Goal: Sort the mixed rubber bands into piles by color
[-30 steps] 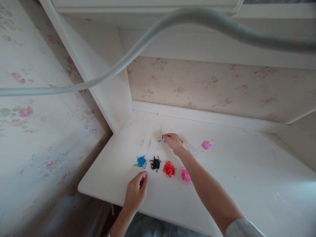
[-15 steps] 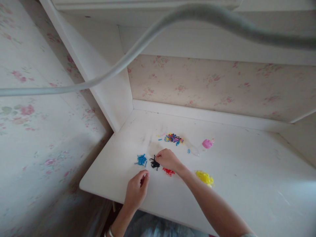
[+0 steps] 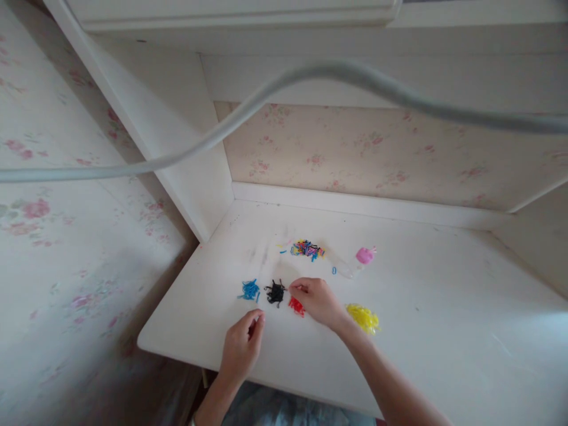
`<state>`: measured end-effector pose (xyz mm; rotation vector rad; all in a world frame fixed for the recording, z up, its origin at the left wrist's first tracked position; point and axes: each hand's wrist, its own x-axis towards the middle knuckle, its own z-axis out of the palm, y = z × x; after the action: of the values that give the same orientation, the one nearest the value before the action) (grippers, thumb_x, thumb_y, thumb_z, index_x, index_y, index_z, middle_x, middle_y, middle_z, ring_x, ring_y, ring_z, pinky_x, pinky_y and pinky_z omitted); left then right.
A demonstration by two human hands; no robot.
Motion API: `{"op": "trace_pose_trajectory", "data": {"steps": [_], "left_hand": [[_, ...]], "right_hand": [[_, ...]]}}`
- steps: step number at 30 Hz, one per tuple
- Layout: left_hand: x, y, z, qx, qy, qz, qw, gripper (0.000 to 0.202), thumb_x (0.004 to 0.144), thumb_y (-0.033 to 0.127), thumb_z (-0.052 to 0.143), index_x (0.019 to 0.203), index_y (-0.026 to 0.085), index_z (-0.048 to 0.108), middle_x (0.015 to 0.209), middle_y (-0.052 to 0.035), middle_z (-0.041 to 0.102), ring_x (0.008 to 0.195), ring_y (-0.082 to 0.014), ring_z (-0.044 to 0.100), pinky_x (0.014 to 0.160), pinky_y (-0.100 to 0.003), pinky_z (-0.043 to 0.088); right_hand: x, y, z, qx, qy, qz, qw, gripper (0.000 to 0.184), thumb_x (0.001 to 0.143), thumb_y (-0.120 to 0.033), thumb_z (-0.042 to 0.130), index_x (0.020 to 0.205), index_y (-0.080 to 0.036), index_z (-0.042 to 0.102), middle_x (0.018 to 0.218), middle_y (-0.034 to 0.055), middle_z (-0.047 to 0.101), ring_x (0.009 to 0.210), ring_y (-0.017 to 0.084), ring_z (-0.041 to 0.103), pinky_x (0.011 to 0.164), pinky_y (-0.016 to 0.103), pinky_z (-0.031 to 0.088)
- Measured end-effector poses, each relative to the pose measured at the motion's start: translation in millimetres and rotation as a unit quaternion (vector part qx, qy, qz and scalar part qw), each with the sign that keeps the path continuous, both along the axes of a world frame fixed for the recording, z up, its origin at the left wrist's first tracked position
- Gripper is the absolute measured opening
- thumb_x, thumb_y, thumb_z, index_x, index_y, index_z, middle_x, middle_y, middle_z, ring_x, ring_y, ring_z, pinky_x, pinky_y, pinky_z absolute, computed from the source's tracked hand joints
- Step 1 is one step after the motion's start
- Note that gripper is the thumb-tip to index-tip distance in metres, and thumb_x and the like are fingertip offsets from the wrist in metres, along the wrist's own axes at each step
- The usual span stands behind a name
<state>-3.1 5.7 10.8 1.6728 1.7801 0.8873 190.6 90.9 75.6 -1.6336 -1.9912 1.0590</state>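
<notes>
My right hand (image 3: 316,299), fingers pinched together, is over the red pile of small rubber bands (image 3: 296,306) and partly hides it. Its fingertips are just right of the black pile of bands (image 3: 276,293); whatever they hold, if anything, is too small to see. My left hand (image 3: 243,343) rests near the table's front edge with its fingers curled and thumb against them. In front of it lies the blue pile of bands (image 3: 249,290). I cannot make out anything in its grip. A yellow pile of bands (image 3: 362,318) lies beside my right forearm.
Further back on the white table (image 3: 426,355) is a mixed-colour heap of bands (image 3: 307,249). Right of it are a single blue band (image 3: 334,270), a clear plastic piece (image 3: 345,271) and a pink bundle (image 3: 365,255). A pale cable (image 3: 213,136) crosses the view above.
My right hand has moved right, off the black pile to over the red one. My left hand has barely moved. The camera view has shifted slightly.
</notes>
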Motion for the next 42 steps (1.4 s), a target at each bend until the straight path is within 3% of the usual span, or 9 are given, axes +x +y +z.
{"op": "trace_pose_trajectory", "data": {"steps": [3, 6, 13, 19, 24, 29, 33, 37, 42], "left_hand": [[1.9, 0.2, 3.0, -0.018, -0.012, 0.003, 1.0, 0.04, 0.09, 0.047, 0.039, 0.101, 0.019, 0.065, 0.062, 0.0009, 0.064, 0.054, -0.013, 0.058, 0.051, -0.021, 0.043], [7.5, 6.2, 13.1, -0.02, 0.001, -0.009, 1.0, 0.038, 0.09, 0.045, 0.04, 0.101, 0.019, 0.065, 0.067, -0.0005, 0.066, 0.058, -0.0133, 0.059, 0.055, -0.021, 0.044], [55.0, 50.7, 52.9, 0.011, 0.134, -0.13, 0.982, 0.029, 0.091, 0.037, 0.04, 0.095, 0.024, 0.066, 0.085, -0.0027, 0.071, 0.073, -0.0149, 0.065, 0.066, -0.024, 0.044], [115.9, 104.1, 60.8, -0.042, 0.262, -0.203, 0.943, 0.028, 0.089, 0.038, 0.042, 0.093, 0.027, 0.068, 0.085, -0.002, 0.071, 0.078, -0.016, 0.065, 0.068, -0.025, 0.044], [157.3, 135.6, 48.3, -0.056, 0.286, -0.225, 0.93, 0.024, 0.085, 0.037, 0.048, 0.096, 0.027, 0.068, 0.096, -0.0042, 0.071, 0.089, -0.0184, 0.065, 0.075, -0.027, 0.045], [181.2, 145.6, 35.0, -0.056, 0.302, -0.219, 0.926, 0.026, 0.087, 0.036, 0.047, 0.098, 0.023, 0.066, 0.099, -0.0073, 0.069, 0.091, -0.0206, 0.064, 0.077, -0.031, 0.046], [187.5, 146.9, 31.2, -0.048, 0.304, -0.213, 0.927, 0.027, 0.09, 0.031, 0.041, 0.094, 0.021, 0.066, 0.096, -0.0081, 0.069, 0.09, -0.0196, 0.064, 0.077, -0.03, 0.046], [183.2, 142.6, 39.7, -0.037, 0.296, -0.203, 0.933, 0.028, 0.091, 0.03, 0.039, 0.094, 0.021, 0.066, 0.095, -0.0073, 0.069, 0.087, -0.0181, 0.065, 0.077, -0.029, 0.046], [144.3, 122.0, 59.6, -0.007, 0.27, -0.17, 0.948, 0.028, 0.092, 0.034, 0.039, 0.1, 0.025, 0.064, 0.096, -0.0025, 0.07, 0.086, -0.0148, 0.065, 0.075, -0.024, 0.045]], "right_hand": [[26.4, -34.3, -16.3, -0.031, 0.103, -0.05, 0.993, 0.029, 0.085, -0.037, 0.047, 0.08, -0.018, 0.069, 0.057, -0.0044, 0.053, 0.05, 0.008, 0.045, 0.047, 0.018, 0.028], [51.8, -74.4, -37.2, -0.034, 0.13, -0.122, 0.983, 0.033, 0.085, -0.044, 0.049, 0.08, -0.018, 0.068, 0.054, -0.005, 0.046, 0.049, 0.008, 0.037, 0.046, 0.02, 0.024], [91.0, -139.0, -68.6, 0.031, 0.063, -0.252, 0.965, 0.043, 0.086, -0.055, 0.044, 0.088, -0.02, 0.069, 0.049, -0.0032, 0.048, 0.045, 0.011, 0.043, 0.046, 0.021, 0.033], [97.1, -142.9, -84.7, 0.121, 0.02, -0.261, 0.957, 0.04, 0.091, -0.049, 0.042, 0.094, -0.02, 0.07, 0.059, 0.0009, 0.063, 0.047, 0.01, 0.054, 0.05, 0.017, 0.041], [95.0, -143.2, -91.3, 0.173, 0.016, -0.219, 0.96, 0.034, 0.093, -0.04, 0.042, 0.098, -0.021, 0.069, 0.069, 0.0023, 0.069, 0.051, 0.009, 0.06, 0.053, 0.015, 0.043], [96.3, -143.0, -87.5, 0.179, 0.027, -0.212, 0.96, 0.03, 0.094, -0.034, 0.041, 0.098, -0.022, 0.067, 0.078, 0.0027, 0.071, 0.06, 0.01, 0.064, 0.059, 0.015, 0.044], [96.5, -141.3, -86.3, 0.185, 0.028, -0.207, 0.96, 0.028, 0.094, -0.032, 0.041, 0.098, -0.022, 0.067, 0.076, 0.0024, 0.07, 0.059, 0.01, 0.064, 0.059, 0.016, 0.044], [97.0, -142.5, -88.4, 0.191, 0.028, -0.205, 0.959, 0.028, 0.094, -0.032, 0.042, 0.098, -0.021, 0.068, 0.075, 0.0023, 0.071, 0.056, 0.009, 0.063, 0.056, 0.016, 0.043], [98.5, -144.6, -90.4, 0.199, 0.015, -0.199, 0.96, 0.029, 0.094, -0.034, 0.043, 0.098, -0.022, 0.069, 0.072, 0.002, 0.07, 0.052, 0.009, 0.062, 0.054, 0.016, 0.044]]}}
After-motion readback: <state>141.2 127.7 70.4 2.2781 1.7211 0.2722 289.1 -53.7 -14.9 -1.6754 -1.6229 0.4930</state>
